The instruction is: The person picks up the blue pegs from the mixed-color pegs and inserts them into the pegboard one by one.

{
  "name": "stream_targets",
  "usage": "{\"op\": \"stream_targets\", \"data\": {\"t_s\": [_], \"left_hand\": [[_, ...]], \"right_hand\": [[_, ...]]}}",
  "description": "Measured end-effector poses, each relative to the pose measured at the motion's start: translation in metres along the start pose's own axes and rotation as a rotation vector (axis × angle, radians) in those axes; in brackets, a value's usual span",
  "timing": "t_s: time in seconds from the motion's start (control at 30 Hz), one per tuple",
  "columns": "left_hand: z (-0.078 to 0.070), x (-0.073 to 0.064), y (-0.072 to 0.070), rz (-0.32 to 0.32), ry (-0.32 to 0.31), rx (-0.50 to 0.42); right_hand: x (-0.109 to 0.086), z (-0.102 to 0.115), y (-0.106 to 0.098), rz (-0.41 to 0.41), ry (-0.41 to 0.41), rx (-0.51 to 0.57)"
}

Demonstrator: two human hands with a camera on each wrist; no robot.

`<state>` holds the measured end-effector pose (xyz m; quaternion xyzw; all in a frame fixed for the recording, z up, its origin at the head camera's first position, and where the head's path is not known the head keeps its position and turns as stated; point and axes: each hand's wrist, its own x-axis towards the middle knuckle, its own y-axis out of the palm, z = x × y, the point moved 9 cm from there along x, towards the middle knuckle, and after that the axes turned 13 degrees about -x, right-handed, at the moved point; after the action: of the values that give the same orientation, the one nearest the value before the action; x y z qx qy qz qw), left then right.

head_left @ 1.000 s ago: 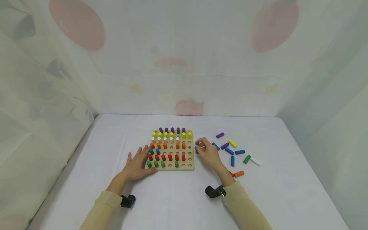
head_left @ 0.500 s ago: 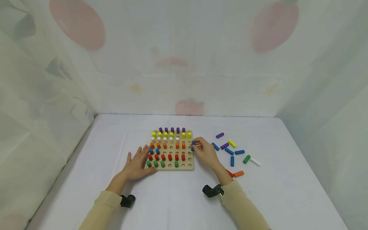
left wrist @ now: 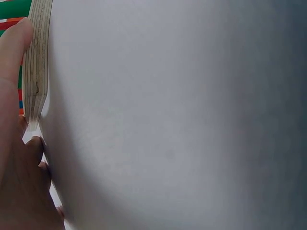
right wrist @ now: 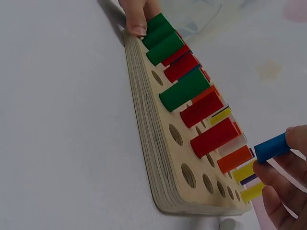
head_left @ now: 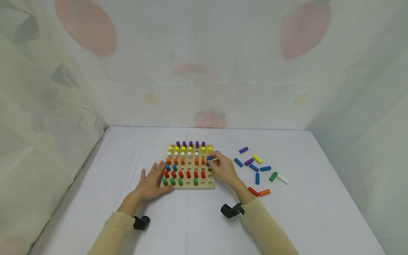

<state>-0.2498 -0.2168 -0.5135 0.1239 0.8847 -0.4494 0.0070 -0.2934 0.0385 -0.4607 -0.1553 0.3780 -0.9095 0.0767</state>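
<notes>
My left hand (head_left: 151, 184) lies with fingers spread at the left side of a wooden pegboard (right wrist: 148, 129). Its thumb (left wrist: 17, 40) rests on the board's front edge. Between thumb and fingers, my right hand (head_left: 225, 170) pinches a blue peg (right wrist: 272, 147), held over the right-hand columns of holes. In the right wrist view the peg's lower end is above the board surface. Coloured rows of pegs stand in the board: green (head_left: 180, 181), red (head_left: 196, 174), blue (head_left: 174, 168), orange (head_left: 196, 161), white (head_left: 183, 155), yellow (head_left: 183, 149) and purple (head_left: 191, 144).
Loose pegs lie on the white tabletop (head_left: 188, 226) to the board's right. They include several blue pegs (head_left: 265, 168), purple pegs (head_left: 243, 150), a yellow peg (head_left: 257, 159), a green peg (head_left: 273, 176), a white peg (head_left: 283, 179), a red peg (head_left: 253, 191) and an orange peg (head_left: 264, 192).
My right hand has carried the blue peg leftward, from beside the board's right edge to over its right columns. The left hand and the board have stayed in place.
</notes>
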Motion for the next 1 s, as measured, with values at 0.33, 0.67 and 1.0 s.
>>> {"op": "stream_targets", "data": {"t_s": [0.33, 0.67, 1.0], "left_hand": [[0.0, 0.0, 0.001, -0.002, 0.006, -0.008], [0.0, 0.0, 0.0, 0.0, 0.002, -0.005], [0.002, 0.001, 0.001, -0.01, 0.014, -0.003]], "right_hand": [[0.004, 0.012, 0.011, 0.033, -0.022, -0.004], [0.008, 0.025, 0.025, 0.047, -0.057, -0.008], [0.011, 0.04, 0.041, 0.09, -0.12, -0.018]]}}
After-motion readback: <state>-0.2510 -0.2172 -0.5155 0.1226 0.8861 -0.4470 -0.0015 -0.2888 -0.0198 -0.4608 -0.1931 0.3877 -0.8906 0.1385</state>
